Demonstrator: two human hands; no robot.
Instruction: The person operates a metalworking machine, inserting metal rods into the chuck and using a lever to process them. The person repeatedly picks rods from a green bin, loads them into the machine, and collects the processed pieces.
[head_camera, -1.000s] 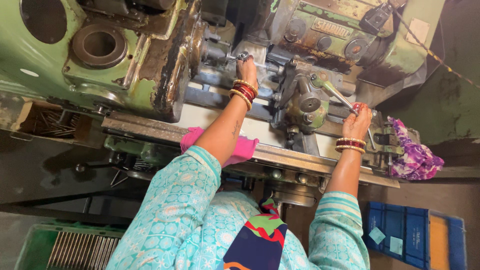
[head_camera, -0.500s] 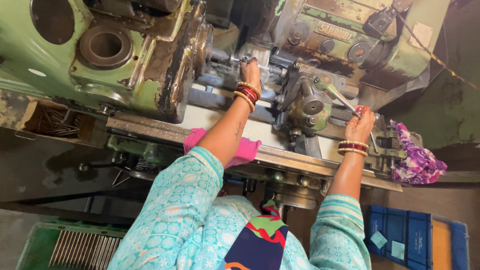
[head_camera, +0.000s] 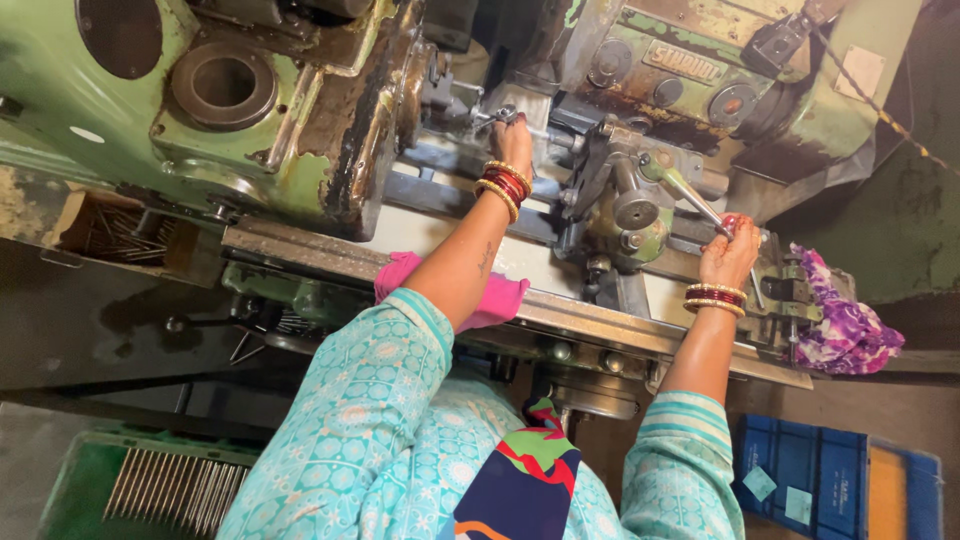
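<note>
I stand at a worn green lathe (head_camera: 250, 110). My left hand (head_camera: 516, 142) reaches in beside the chuck (head_camera: 415, 85) and closes on a small metal part (head_camera: 498, 117) there. My right hand (head_camera: 730, 255) grips the red-tipped end of a long metal lever (head_camera: 685, 195) on the green tool slide (head_camera: 630, 205). Both wrists carry red and gold bangles. My left forearm rests across a pink cloth (head_camera: 495, 300) on the machine's front rail (head_camera: 330, 255).
A purple flowered cloth (head_camera: 840, 325) lies at the rail's right end. Several thin metal rods fill a green crate (head_camera: 150, 485) at lower left, and more sit in a tray (head_camera: 120, 230) under the headstock. A blue crate (head_camera: 830, 480) stands at lower right.
My view has shifted, so the lathe sits further right and lower in frame. Both hands keep their places: left by the chuck, right on the lever.
</note>
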